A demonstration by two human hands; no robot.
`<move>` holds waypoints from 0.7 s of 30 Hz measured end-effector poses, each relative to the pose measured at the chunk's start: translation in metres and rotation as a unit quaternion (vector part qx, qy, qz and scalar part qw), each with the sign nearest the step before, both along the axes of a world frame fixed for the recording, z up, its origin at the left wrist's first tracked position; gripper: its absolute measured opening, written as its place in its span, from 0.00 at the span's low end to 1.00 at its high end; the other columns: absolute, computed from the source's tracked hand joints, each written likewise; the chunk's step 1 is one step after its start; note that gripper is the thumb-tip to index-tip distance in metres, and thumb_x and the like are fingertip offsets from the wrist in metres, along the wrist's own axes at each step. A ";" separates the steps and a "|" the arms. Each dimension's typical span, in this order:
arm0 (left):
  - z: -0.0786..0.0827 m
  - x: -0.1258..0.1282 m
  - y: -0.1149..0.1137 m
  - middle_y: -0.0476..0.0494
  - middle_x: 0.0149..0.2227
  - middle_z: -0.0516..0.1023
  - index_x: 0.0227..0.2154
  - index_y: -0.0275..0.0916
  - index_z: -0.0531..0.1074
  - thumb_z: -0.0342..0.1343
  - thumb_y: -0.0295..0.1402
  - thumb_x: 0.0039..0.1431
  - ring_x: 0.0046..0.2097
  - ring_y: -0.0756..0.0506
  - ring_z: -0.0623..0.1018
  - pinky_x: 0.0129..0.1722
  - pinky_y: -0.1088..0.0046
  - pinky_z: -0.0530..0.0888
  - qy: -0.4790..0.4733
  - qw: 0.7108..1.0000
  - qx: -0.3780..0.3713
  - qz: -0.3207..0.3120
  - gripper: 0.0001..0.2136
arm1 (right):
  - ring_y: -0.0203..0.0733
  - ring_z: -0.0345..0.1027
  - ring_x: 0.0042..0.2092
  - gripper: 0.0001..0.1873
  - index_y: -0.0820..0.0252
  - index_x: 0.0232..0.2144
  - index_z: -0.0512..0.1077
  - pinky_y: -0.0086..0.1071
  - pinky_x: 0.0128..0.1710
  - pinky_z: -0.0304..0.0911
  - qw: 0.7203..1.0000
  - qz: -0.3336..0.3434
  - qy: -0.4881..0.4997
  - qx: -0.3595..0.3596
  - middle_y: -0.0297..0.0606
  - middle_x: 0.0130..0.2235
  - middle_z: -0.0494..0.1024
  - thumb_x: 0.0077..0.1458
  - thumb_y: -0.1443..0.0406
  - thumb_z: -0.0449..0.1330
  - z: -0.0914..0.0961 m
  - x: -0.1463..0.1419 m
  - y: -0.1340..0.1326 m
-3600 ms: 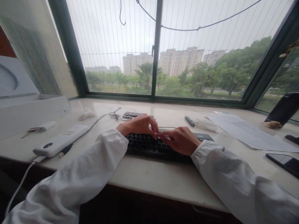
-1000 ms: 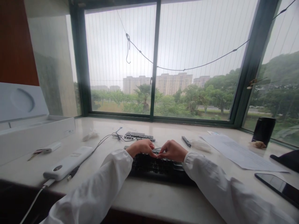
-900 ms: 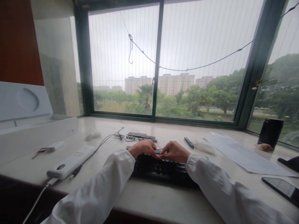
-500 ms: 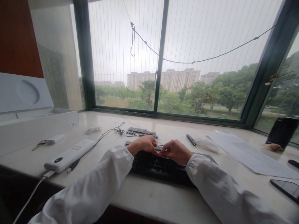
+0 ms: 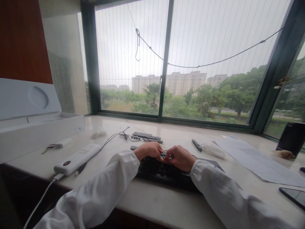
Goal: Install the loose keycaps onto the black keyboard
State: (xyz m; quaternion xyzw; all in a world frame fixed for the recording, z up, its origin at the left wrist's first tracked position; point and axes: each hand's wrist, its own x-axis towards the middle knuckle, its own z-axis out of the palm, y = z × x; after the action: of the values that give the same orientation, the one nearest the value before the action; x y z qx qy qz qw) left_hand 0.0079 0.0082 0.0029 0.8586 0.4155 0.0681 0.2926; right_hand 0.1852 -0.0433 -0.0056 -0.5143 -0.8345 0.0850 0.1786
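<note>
A black keyboard (image 5: 156,170) lies near the front edge of the pale counter, with part of its key area looking bare of caps. My left hand (image 5: 149,150) is over its upper part, fingers curled and pressed together. Close beside it, my right hand (image 5: 181,158) is closed in a pinch, its fingertips almost meeting the left ones just above the keys. Whatever lies between the fingertips is too small or hidden to make out. Behind the hands sits a group of dark keycaps (image 5: 146,137), with a thin black cable (image 5: 111,138) running beside it.
On the left are a white power bank (image 5: 77,159), a small white device with keys (image 5: 62,143) and an open white box (image 5: 43,128). To the right lie a dark slim tool (image 5: 196,145), a clear plastic bag (image 5: 214,150), paper sheets (image 5: 259,162) and a phone (image 5: 294,194).
The whole view has shifted a little, so things appear slightly lower and further right. Both hands stay together over the keyboard, with only a small shift of the fingertips.
</note>
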 end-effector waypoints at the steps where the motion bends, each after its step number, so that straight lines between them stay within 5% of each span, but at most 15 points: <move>1: 0.000 -0.001 0.000 0.57 0.17 0.46 0.16 0.39 0.48 0.62 0.37 0.35 0.22 0.53 0.49 0.24 0.72 0.48 0.006 1.000 -0.008 0.000 0.22 | 0.31 0.61 0.25 0.09 0.49 0.27 0.81 0.27 0.24 0.49 1.000 0.002 0.007 0.003 0.30 0.23 0.73 0.44 0.56 0.63 -0.002 0.001 0.001; 8: 0.001 -0.010 0.000 0.57 0.18 0.45 0.19 0.41 0.46 0.63 0.40 0.36 0.22 0.53 0.47 0.23 0.72 0.46 -0.053 0.998 -0.026 0.013 0.25 | 0.30 0.55 0.22 0.19 0.59 0.28 0.81 0.27 0.22 0.47 0.993 0.025 0.111 0.018 0.31 0.18 0.68 0.45 0.50 0.62 -0.015 0.009 0.008; 12: 0.000 -0.020 0.014 0.57 0.18 0.45 0.19 0.41 0.48 0.59 0.41 0.43 0.22 0.54 0.50 0.24 0.74 0.50 -0.153 0.981 0.070 0.094 0.22 | 0.32 0.58 0.23 0.19 0.55 0.31 0.81 0.27 0.25 0.50 0.981 -0.076 0.118 0.134 0.32 0.20 0.71 0.50 0.50 0.59 -0.006 0.018 0.008; 17: -0.007 -0.025 0.024 0.51 0.17 0.61 0.16 0.38 0.62 0.55 0.32 0.47 0.24 0.50 0.64 0.27 0.75 0.57 -0.037 0.937 0.279 0.209 0.09 | 0.40 0.69 0.32 0.18 0.47 0.34 0.80 0.31 0.31 0.55 0.973 -0.169 -0.037 0.152 0.36 0.28 0.79 0.56 0.49 0.53 -0.004 0.030 0.008; 21: -0.013 -0.024 0.022 0.47 0.23 0.73 0.20 0.39 0.72 0.51 0.25 0.44 0.30 0.46 0.72 0.28 0.74 0.60 0.044 0.920 0.318 0.225 0.06 | 0.44 0.72 0.38 0.21 0.47 0.38 0.79 0.34 0.36 0.58 0.972 -0.176 -0.086 0.126 0.40 0.35 0.80 0.59 0.49 0.49 -0.007 0.032 0.009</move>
State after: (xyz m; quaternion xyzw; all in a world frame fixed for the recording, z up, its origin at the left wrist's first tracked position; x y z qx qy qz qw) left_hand -0.0159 0.0304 -0.0097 0.7922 0.5669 0.2226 -0.0378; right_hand 0.2170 -0.0338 -0.0125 -0.6321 -0.7467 -0.0982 0.1822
